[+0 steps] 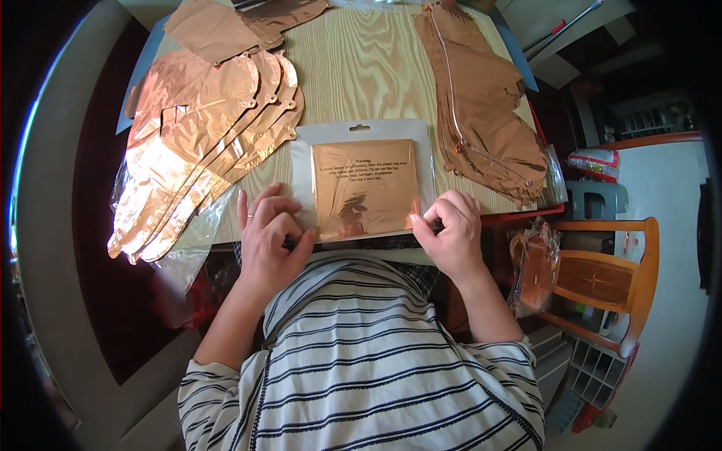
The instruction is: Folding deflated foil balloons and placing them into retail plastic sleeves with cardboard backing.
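Far to your left, the fan of rose-gold foil balloons [203, 143] lies flat across the table's left edge, its lower tips hanging past the wood onto a loose clear plastic sheet [192, 244]; I count about five overlapping layers in that fan, though the edges blur together and the number is not certain; a nudge from your forearm could slide the whole stack off, since the plastic beneath looks slippery. Behind it, one more folded foil piece [218, 28] rests at the far left of the wooden table [361, 68].

Your left hand [272, 237] is curled at the lower left corner of the clear packet [366, 184], fingers bent and pinched on its bottom edge; whether the thumb grips the packet or only presses it, I cannot tell. The packet lies flat at the near edge of the table, directly before you, one in number, with one folded copper foil square inside it; if you pull unevenly the thin plastic may tear along the seam, or the foil inside may crease.

Your right hand [450, 229] is closed in a loose fist at the lower right corner, fingertips pinched on the packet's edge; both hands pull at the table's lip, so the packet could slip down into your lap.

To the right lies one long heap of copper foil balloons [481, 113], its count unreadable; beyond the table, one wooden chair [609, 278] holds one bag of foil [535, 270].
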{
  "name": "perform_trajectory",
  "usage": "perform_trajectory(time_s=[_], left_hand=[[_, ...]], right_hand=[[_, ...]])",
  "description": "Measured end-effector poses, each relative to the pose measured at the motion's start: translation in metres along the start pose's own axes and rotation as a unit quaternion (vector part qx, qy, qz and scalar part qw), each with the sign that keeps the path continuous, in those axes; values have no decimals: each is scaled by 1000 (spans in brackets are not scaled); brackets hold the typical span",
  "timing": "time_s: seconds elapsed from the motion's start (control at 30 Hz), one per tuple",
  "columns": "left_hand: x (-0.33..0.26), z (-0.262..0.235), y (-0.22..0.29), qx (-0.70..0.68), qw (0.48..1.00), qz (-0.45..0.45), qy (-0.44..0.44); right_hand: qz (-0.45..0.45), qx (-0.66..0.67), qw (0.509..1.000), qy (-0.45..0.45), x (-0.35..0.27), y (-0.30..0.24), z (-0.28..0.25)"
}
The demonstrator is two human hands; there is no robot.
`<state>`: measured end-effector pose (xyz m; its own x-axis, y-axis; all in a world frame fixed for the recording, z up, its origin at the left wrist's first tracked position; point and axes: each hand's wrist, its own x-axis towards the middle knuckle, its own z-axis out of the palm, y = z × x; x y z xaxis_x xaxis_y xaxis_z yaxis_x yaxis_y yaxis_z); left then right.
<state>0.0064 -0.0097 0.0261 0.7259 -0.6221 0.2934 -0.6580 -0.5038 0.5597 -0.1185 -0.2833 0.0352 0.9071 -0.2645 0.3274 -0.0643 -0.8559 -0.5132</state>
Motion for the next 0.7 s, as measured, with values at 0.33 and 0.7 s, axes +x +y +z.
perform_trajectory(time_s=[0.33, 0.7], left_hand=[[-3, 1, 24, 85, 982, 169, 8], [-3, 24, 11, 130, 966, 216, -64]], right_hand=[[101, -118, 988, 3, -11, -9, 0], [318, 491, 811, -18, -46, -17, 11]])
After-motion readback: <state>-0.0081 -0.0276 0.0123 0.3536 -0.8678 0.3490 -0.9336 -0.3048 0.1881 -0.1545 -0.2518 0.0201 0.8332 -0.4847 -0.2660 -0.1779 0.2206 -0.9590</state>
